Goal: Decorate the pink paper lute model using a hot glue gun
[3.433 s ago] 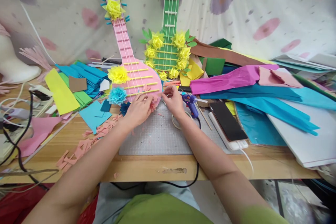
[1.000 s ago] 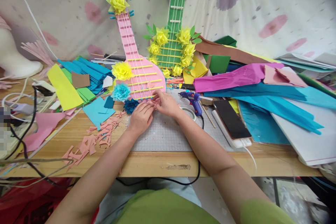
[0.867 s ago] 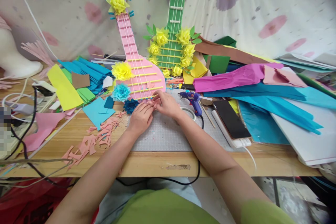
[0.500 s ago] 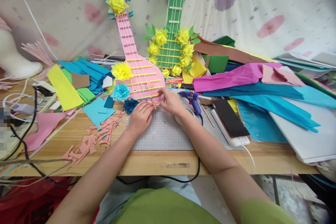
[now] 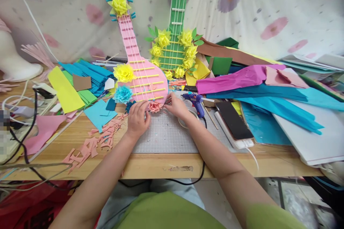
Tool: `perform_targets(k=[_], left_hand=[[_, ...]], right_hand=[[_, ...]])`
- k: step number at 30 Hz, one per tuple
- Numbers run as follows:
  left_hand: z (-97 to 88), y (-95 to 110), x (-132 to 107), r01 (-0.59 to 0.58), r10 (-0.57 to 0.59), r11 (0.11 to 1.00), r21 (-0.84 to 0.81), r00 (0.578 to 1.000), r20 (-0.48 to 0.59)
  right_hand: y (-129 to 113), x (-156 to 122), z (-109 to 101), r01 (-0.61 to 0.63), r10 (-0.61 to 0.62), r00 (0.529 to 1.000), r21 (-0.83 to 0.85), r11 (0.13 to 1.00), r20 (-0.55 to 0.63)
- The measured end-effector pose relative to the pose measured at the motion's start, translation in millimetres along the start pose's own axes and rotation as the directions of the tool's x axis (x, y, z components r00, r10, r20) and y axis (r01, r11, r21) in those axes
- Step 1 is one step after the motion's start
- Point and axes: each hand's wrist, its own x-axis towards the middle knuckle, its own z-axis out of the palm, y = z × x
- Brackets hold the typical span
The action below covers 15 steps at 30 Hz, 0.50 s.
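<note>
A pink paper lute (image 5: 158, 78) with white strings and yellow bars leans upright at the back of the cutting mat. On its bottom edge sits a salmon-pink paper flower (image 5: 155, 107), beside a dark blue flower (image 5: 130, 106) partly covered by my fingers. My left hand (image 5: 138, 118) is just left of the pink flower, fingers stretched and thumb apart, holding nothing. My right hand (image 5: 176, 106) rests at the lute's lower right edge, fingers loosely bent and apart. Light blue (image 5: 123, 94) and yellow (image 5: 124, 73) flowers line the lute's left side.
A green paper instrument (image 5: 174, 50) with yellow flowers stands behind. Right of my right hand lie a purple glue gun (image 5: 197, 103), a tape roll (image 5: 185, 123) and a phone (image 5: 233, 120). Salmon paper scraps (image 5: 107, 134) lie left on the table; coloured paper (image 5: 242, 78) is piled right.
Both hands have drawn apart from the salmon-pink flower, the left one moving left and slightly down. The flower, covered by fingers before, now shows fully on the lute's bottom edge.
</note>
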Motion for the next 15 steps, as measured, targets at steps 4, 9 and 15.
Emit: perform_targets(k=[4, 9, 15], left_hand=[[-4.2, -6, 0, 0.094, -0.094, 0.995, 0.008, 0.993, -0.072], [-12.4, -15, 2, 0.296, -0.297, 0.954, -0.037, 0.929, -0.221], [-20.1, -27, -2, 0.431, -0.424, 0.901, -0.056, 0.843, -0.331]], right_hand=[[2, 1, 2, -0.022, 0.022, 1.000, 0.038, 0.999, -0.014], [2, -5, 1, 0.067, -0.071, 0.997, -0.105, 0.992, -0.034], [3, -8, 8, 0.193, -0.204, 0.979, -0.342, 0.919, 0.004]])
